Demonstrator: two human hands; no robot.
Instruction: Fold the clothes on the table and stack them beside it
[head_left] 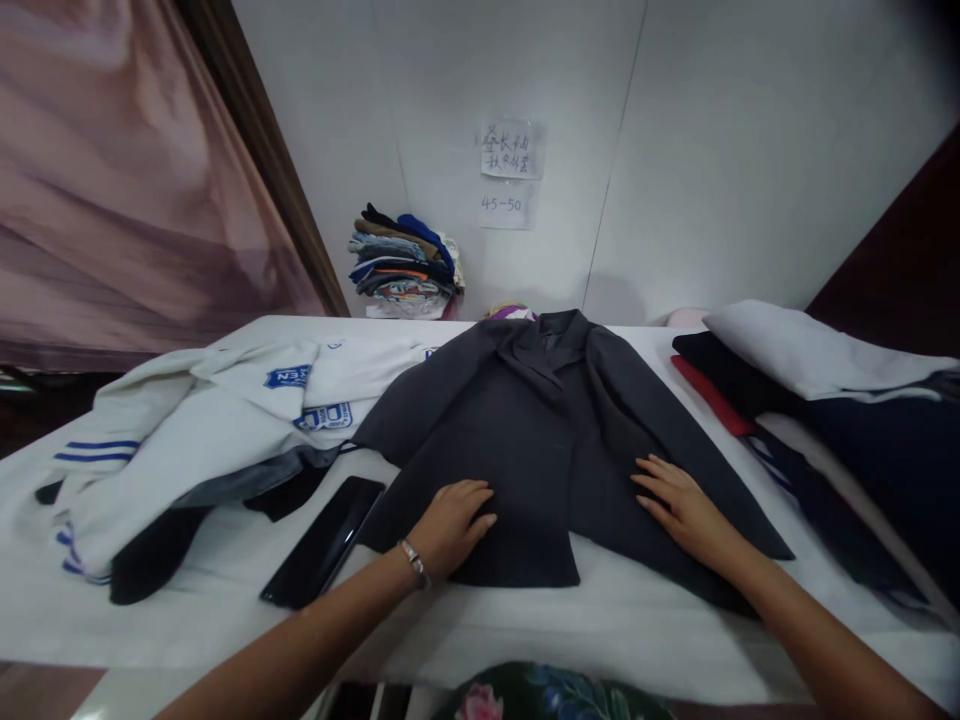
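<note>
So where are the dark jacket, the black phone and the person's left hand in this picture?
dark jacket (540,420): head view, on its front panel below the collar.
black phone (324,545): head view, middle of its glossy face.
left hand (454,520): head view, back of the hand.

wall note (511,150): writing too small | dark garment (885,450): cut off at right edge

Dim, soft light; warped, dark edges.

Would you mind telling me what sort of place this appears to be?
Probably a clothes-sorting or folding workroom. A dark jacket lies spread on a white-covered table, a stack of folded clothes stands by the wall, and handwritten paper notes are taped above.
</note>
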